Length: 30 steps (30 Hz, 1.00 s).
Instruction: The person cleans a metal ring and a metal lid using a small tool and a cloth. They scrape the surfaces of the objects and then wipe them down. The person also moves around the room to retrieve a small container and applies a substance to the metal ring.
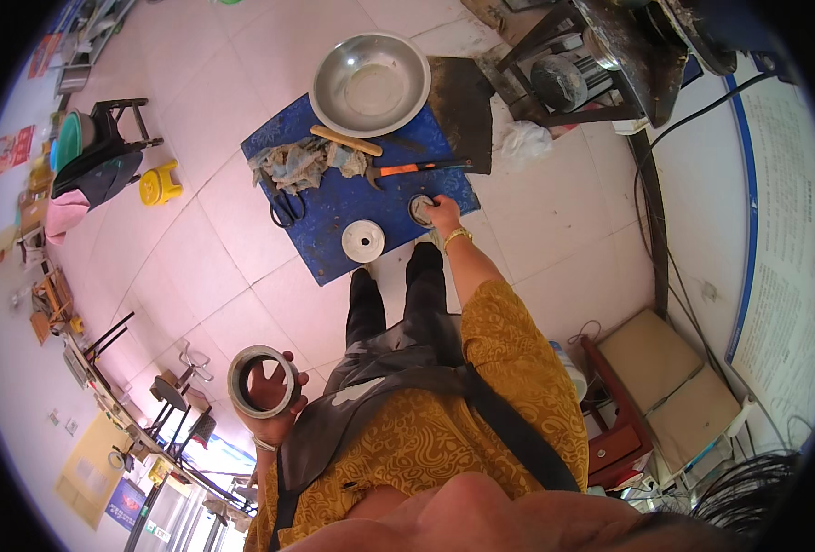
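Observation:
My left hand (pixel 274 403) holds up a grey ring-shaped part (pixel 264 382) with a wide round opening, at the lower left. My right hand (pixel 443 212) reaches down to a blue mat (pixel 338 214) and grips the edge of a small round dish-like part (pixel 422 210). Left of that, on the mat's near edge, lies a pale round disc (pixel 363 241) with a dark centre hole. Farther up the mat are an orange-and-black-handled hammer (pixel 407 168), a wooden stick (pixel 347 140), crumpled grey rags (pixel 294 164) and black-handled scissors (pixel 287 209).
A large steel basin (pixel 370 84) stands at the mat's far edge, beside a dark board (pixel 459 103). A dirty machine stand (pixel 628 62) is at the upper right, with a clear plastic bag (pixel 526 140) near it. A yellow stool (pixel 161 183) stands on the tiles at left.

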Available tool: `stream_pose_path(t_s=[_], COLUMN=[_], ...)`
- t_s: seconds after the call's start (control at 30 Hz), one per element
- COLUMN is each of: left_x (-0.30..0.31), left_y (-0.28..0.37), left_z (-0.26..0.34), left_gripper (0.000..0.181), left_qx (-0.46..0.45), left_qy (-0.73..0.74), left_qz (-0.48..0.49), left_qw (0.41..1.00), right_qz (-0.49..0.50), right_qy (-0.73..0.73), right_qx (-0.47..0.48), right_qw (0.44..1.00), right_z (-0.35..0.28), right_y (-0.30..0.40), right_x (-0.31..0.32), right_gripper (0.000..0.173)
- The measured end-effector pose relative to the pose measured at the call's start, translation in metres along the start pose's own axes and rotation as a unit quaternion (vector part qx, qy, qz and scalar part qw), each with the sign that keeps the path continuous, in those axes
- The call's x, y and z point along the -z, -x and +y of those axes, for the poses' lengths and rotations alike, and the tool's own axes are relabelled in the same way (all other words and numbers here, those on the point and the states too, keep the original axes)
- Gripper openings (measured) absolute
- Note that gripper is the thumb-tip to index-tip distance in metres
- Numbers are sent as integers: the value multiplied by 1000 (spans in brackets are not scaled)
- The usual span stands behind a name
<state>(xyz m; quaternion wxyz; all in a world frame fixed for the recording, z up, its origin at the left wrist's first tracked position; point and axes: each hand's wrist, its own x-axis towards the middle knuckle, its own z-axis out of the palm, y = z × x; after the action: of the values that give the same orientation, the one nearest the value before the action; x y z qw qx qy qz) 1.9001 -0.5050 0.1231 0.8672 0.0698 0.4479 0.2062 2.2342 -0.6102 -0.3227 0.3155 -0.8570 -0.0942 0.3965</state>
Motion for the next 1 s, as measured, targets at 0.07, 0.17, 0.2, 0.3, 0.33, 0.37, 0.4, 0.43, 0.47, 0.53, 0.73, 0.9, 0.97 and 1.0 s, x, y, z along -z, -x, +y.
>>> stream_pose_path(t_s=[0.07, 0.17, 0.2, 0.3, 0.33, 0.37, 0.4, 0.43, 0.47, 0.53, 0.73, 0.9, 0.97, 1.0], left_x=[0, -9, -11, -15, -16, -18, -21, -24, -26, -30, -29, -40, -43, -44], left_y=[-1, -3, -3, -2, -1, 0, 2, 3, 3, 3, 4, -1, 0, 0], left_z=[-8, -8, -9, -12, -14, -15, -15, -16, -16, -17, -27, -31, -32, -33], left_gripper=[56, 57, 57, 57, 57, 57, 57, 57, 57, 58, 67, 69, 69, 69], left_qx=[-10, -3, -5, -11, -11, -12, -14, -16, -17, -19, -6, -1, -5, -9], left_qy=[2, -3, -6, -8, -3, 2, -7, -16, -26, -34, -25, -28, -19, -19], left_qz=[8, 15, 12, 6, 5, 4, -1, -6, -11, -11, -33, -9, -10, -11], left_qw=[1000, 1000, 1000, 1000, 1000, 1000, 1000, 1000, 999, 999, 999, 1000, 1000, 1000], right_qz=[-25, -21, -15, 7, 16, 25, 11, -2, -16, -28, -16, -29, -22, -18], right_qy=[18, 50, 58, 74, 74, 75, 80, 86, 92, 137, 274, 305, 300, 299], right_qx=[4, -5, 2, 34, 52, 70, 70, 70, 71, 62, 73, 83, 74, 69], right_qw=[1000, 998, 998, 997, 996, 994, 994, 994, 993, 988, 959, 948, 951, 952], right_z=[-7, -10, -8, -3, -2, 0, 3, 7, 10, 0, -24, -32, -28, -27], right_y=[-1, -5, -8, -14, -15, -16, -19, -22, -26, -26, -14, -14, -16, -16], right_x=[3, 3, 2, 3, 4, 6, 7, 8, 9, 12, 17, 27, 29, 29], right_gripper=[28, 28, 28, 31, 32, 34, 34, 34, 34, 30, 17, 16, 17, 17])
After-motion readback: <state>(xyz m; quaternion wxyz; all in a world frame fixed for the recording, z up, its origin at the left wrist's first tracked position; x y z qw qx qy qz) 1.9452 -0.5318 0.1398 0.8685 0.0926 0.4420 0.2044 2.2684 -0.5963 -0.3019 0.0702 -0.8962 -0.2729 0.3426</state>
